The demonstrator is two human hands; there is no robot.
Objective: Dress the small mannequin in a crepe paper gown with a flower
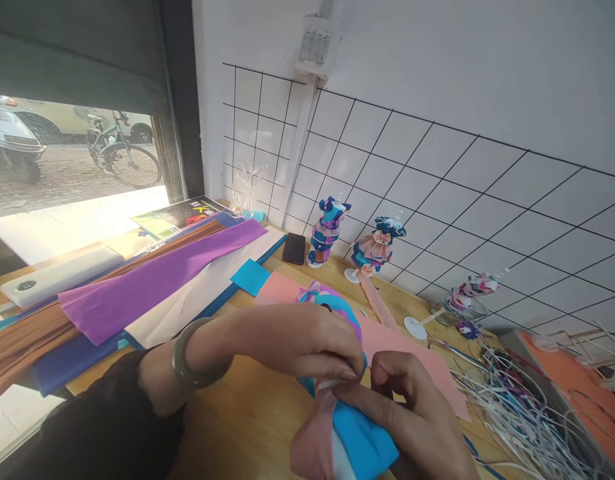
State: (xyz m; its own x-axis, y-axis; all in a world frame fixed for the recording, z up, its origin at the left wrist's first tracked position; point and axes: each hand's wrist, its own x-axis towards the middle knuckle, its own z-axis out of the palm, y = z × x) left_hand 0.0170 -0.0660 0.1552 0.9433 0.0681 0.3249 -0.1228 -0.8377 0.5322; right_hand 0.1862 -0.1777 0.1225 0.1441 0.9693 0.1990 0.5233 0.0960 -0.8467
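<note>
A small dress form wrapped in pink, blue and purple crepe paper (364,437) lies low in the middle of the view, and both hands are at its narrow part. My left hand (312,343), with a green bangle at the wrist, is closed, its thumb and fingers pinching the gathered paper there. Beside it my right hand (417,413) is closed too, with thumb and forefinger pressing the folds near a thin white band (330,384). The fingers partly cover this spot. Beyond the hands, blue and purple paper on the same piece shows.
Pink paper sheets (417,357) and a blue square (250,277) lie behind the hands. Crepe strips, including a purple one (162,280), are at left. A phone (294,249) and decorated forms (327,230) stand along the wall. Tangled cords (517,407) lie at right.
</note>
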